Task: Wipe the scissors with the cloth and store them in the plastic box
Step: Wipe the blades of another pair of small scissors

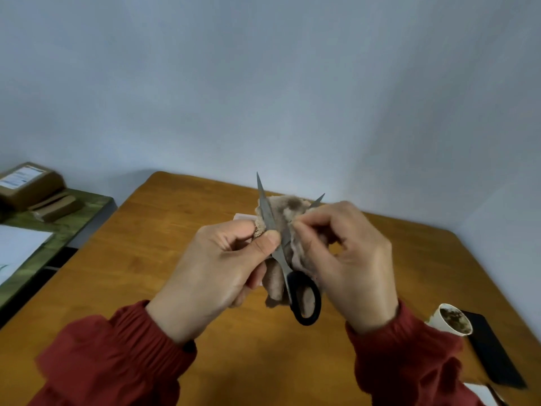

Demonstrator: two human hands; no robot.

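Above the wooden table (pixel 146 273) I hold black-handled scissors (pixel 304 300) with their steel blades spread apart and pointing up. My left hand (pixel 216 268) pinches one blade between thumb and fingers, with a fold of beige fluffy cloth (pixel 285 212) under the thumb. My right hand (pixel 351 259) grips the cloth and the other blade, whose tip sticks out above the fingers. The cloth hangs down behind the handle loop. A white edge of a flat thing (pixel 243 216) shows behind my left hand; I cannot tell whether it is the plastic box.
A paper cup (pixel 452 319) with brown residue lies on a black flat object (pixel 494 356) at the table's right edge. To the left stands a green side table (pixel 73 218) with brown parcels (pixel 29 186) and white paper (pixel 20 247). A pale wall rises behind.
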